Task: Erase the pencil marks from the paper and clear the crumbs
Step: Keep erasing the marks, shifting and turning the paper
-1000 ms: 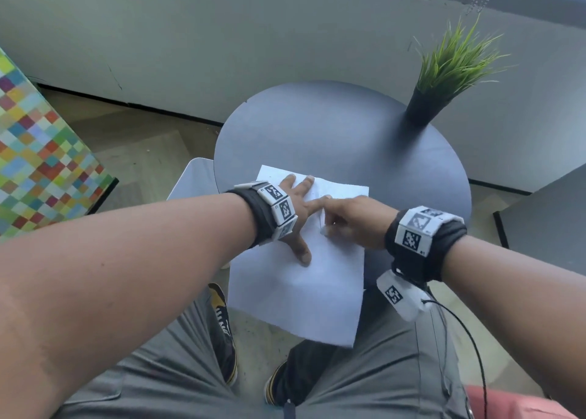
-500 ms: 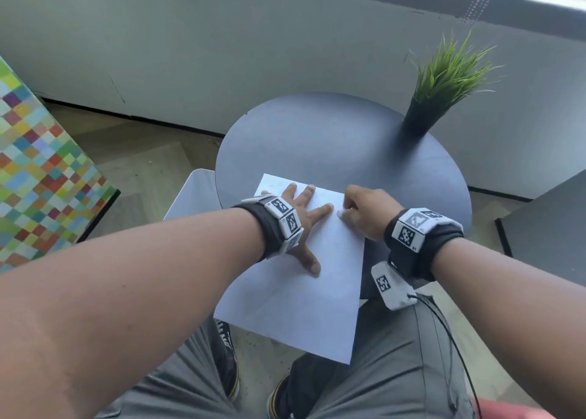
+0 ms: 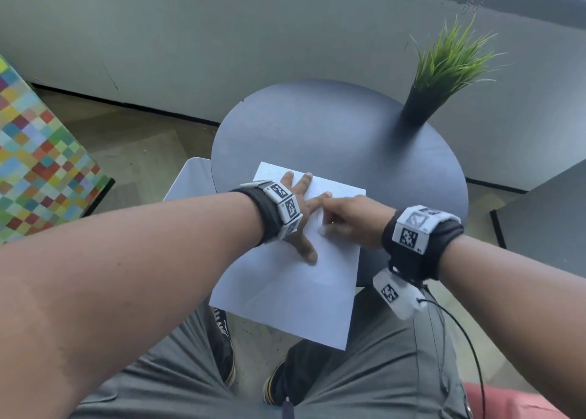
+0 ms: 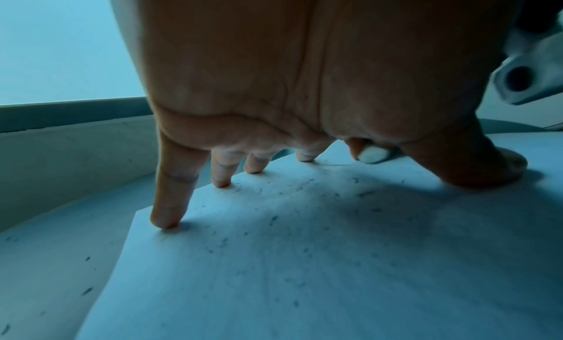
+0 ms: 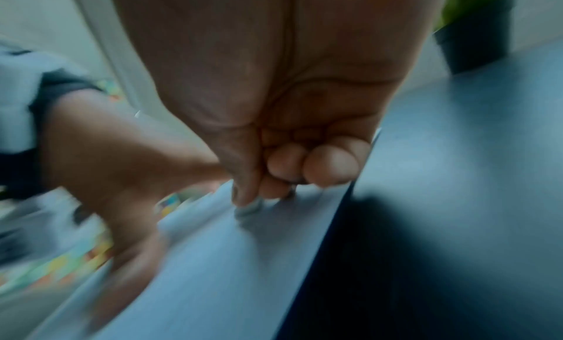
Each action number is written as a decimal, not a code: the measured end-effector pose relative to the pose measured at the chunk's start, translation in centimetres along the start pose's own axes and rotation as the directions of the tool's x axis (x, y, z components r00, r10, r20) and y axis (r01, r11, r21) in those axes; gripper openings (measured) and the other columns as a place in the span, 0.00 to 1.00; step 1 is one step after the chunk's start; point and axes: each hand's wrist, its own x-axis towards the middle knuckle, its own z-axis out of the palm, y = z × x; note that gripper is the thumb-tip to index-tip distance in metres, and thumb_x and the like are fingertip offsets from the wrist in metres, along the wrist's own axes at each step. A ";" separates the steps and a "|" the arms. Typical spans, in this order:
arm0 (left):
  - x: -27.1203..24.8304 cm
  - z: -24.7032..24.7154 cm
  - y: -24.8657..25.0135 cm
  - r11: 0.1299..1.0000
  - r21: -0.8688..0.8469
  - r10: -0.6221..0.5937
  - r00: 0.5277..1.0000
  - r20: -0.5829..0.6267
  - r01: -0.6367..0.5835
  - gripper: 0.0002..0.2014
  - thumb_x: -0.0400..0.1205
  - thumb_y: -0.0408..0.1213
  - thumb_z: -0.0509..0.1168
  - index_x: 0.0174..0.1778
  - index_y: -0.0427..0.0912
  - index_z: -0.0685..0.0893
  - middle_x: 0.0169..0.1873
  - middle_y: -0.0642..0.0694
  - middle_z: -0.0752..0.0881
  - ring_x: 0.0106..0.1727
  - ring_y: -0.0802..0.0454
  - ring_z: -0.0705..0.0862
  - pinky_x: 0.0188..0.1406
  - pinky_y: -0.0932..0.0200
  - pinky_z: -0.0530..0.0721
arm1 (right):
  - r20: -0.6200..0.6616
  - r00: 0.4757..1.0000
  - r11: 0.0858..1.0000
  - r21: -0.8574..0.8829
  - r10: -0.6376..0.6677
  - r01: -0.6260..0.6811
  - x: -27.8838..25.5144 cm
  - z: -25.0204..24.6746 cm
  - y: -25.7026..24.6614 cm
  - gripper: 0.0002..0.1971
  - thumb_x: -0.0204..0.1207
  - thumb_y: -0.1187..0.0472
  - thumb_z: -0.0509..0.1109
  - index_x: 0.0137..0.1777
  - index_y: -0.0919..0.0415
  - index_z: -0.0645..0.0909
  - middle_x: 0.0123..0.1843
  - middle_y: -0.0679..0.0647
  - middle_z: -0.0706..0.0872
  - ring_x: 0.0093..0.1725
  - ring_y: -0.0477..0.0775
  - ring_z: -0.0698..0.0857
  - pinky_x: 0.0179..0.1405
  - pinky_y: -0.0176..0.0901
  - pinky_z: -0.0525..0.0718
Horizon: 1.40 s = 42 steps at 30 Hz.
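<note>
A white sheet of paper [image 3: 295,291] lies on the near edge of a round dark table [image 3: 333,133] and overhangs it toward my lap. My left hand [image 3: 301,209] presses flat on the upper part of the paper [image 4: 304,261], its fingers [image 4: 166,215] spread and straight. My right hand [image 3: 345,215] is curled and pinches a small white eraser [image 5: 250,209] against the paper [image 5: 243,261], just right of the left hand. The eraser [image 4: 373,155] also shows past the left palm. Dark eraser crumbs [image 4: 271,220] lie scattered over the sheet. Faint pencil marks [image 3: 318,218] show by the eraser.
A potted green grass plant [image 3: 444,76] stands at the table's far right. A white stool or low surface [image 3: 190,180] sits left of the table, a colourful checkered block [image 3: 35,152] further left. My knees and shoes are under the paper's overhang.
My right hand has moved left and slightly nearer across the paper with the eraser, back beside the left index finger. The left hand has stayed pressed on the sheet.
</note>
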 end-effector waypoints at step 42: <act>0.6 -1.0 0.1 0.999 0.045 0.010 0.997 -0.073 -0.007 0.65 0.56 0.79 0.68 0.85 0.61 0.44 0.83 0.39 0.47 0.82 0.34 0.51 0.73 0.28 0.66 | -0.226 0.941 0.967 0.089 0.253 -0.238 1.9 -0.7 3.4 0.09 0.79 0.48 0.66 0.47 0.52 0.75 0.45 0.55 0.85 0.45 0.60 0.82 0.48 0.52 0.84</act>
